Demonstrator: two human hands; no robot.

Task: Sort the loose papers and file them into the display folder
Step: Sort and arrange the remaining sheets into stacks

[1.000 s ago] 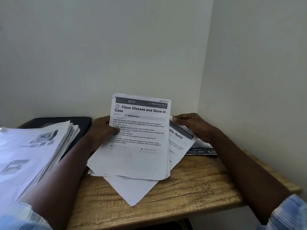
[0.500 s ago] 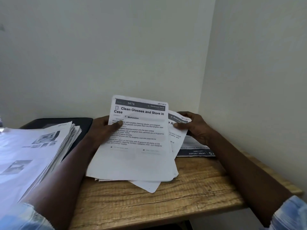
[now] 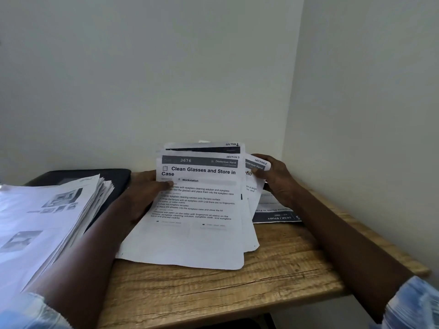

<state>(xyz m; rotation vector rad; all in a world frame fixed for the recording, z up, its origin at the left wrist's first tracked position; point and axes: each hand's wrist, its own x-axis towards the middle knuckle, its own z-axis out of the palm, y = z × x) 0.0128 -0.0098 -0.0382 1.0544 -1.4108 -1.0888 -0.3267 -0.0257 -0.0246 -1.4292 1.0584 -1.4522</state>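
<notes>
1. My left grip (image 3: 145, 195) is closed on the left edge of a fanned bundle (image 3: 190, 241) of loose papers. The thumb lies across the printed face and the other fingers are hidden behind the pages.
2. The bundle leans up and away from me, and its lower edge rests on the wooden worktop (image 3: 237, 295) just right of my left forearm.
3. Its top sheet (image 3: 199, 186) is headed "Clean Glasses and Store in Case", numbered 3676 and marked Section 3. My left thumb covers the start of its first text lines.
4. A rear sheet (image 3: 204, 148) pokes out above the top sheet, showing a dark banner and the word "Section". I cannot read its number.
5. My right grip (image 3: 278, 179) pinches the Section 5 sheet (image 3: 254, 193) at its top right corner, thumb on the dark banner and fingers curled behind.
6. That sheet is tucked behind the top sheet's right edge, so it lies between my two grips.
7. Below my right grip a flat sheet (image 3: 273, 207) lies on the worktop, upside down to me, with "DESK / STUDY" on its dark band.
8. The black display folder (image 3: 95, 176) lies flat to the left of my left grip, apart from it and well apart from my right grip. I cannot tell whether it is open.
9. A tall stack (image 3: 47, 210) of printed pages sits left of my left forearm and covers the folder's near part. Neither grip touches it.
</notes>
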